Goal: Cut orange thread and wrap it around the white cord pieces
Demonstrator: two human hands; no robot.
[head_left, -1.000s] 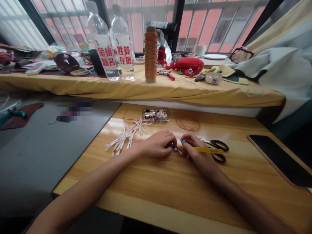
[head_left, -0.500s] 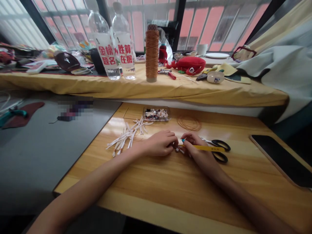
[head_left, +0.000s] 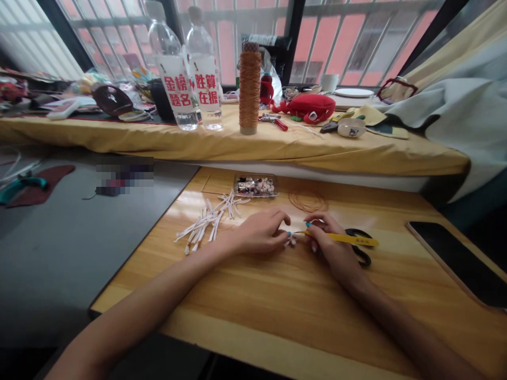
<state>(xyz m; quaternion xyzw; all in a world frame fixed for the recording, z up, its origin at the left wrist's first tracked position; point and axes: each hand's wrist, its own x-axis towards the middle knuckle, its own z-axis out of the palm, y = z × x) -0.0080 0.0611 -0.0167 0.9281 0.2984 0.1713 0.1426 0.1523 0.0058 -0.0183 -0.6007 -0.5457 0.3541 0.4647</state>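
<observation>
Both hands rest close together on a glossy wooden table (head_left: 277,306). My left hand (head_left: 259,232) is closed in a pinch on a small white beaded piece (head_left: 291,240) that lies on the wood. My right hand (head_left: 328,240) is closed round a thin yellow tool (head_left: 348,239), its tip pointing left at that piece. Black-handled scissors (head_left: 358,248) lie under and just right of my right hand.
A heap of white strips (head_left: 209,219) lies left of my hands. Behind them are a clear tray of beads (head_left: 255,186) and a coil of orange cord (head_left: 308,200). A dark phone (head_left: 459,261) lies at right. The yellow-clothed shelf holds two bottles (head_left: 190,79) and a cord spool (head_left: 249,87).
My right hand has drawn slightly right and apart from the left, the yellow tool going with it. The white beaded piece now shows between the two hands.
</observation>
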